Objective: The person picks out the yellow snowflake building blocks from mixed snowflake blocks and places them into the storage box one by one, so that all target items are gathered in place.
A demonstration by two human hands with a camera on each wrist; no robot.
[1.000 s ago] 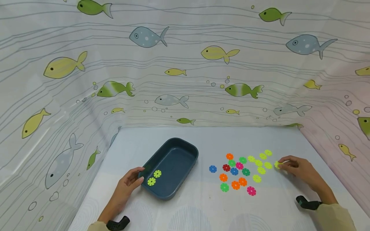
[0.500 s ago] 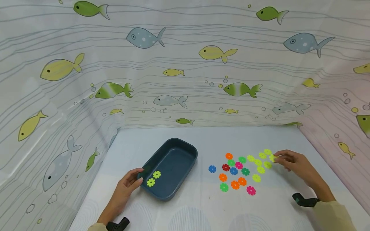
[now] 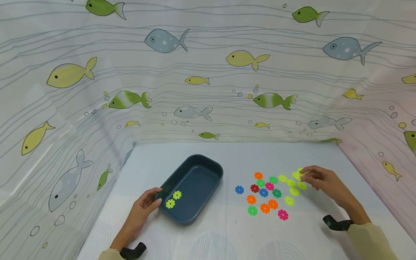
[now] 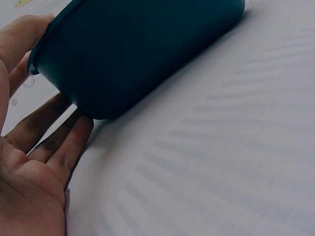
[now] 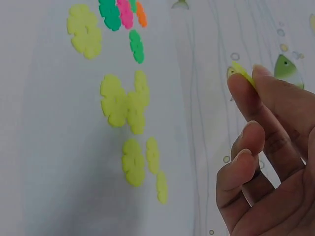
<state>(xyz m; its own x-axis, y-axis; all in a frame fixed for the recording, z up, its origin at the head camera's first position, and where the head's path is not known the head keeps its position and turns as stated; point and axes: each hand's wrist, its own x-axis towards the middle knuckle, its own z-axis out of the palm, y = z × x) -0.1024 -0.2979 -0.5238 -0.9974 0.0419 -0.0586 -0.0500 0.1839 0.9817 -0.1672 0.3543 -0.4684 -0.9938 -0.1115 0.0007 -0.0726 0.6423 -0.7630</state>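
My left hand (image 3: 141, 206) grips the near left end of a dark blue, rectangular plastic tub (image 3: 198, 180). In the left wrist view the thumb lies on the tub's rim and the fingers reach under it against the outer wall (image 4: 133, 54). Two yellow notched plastic discs (image 3: 170, 203) lie inside the tub. My right hand (image 3: 328, 182) is raised over the right part of the table, pinching a yellow notched disc (image 5: 242, 71) between thumb and index finger; the other fingers are curled. Beneath it several yellow discs (image 5: 133, 162) lie loosely spread on the cloth.
To the left of the yellow discs lie more discs: orange (image 3: 264, 208), green (image 3: 252, 210), pink (image 3: 283, 215), blue (image 3: 239, 189) and dark red (image 3: 255, 188). A white patterned cloth (image 3: 214, 238) covers the table. Fish-print sheets (image 3: 201, 97) stand around the back and sides.
My right hand has lifted the yellow disc from the table's right side and moved left and slightly away with it, over the other yellow discs. The left hand and tub have stayed put.
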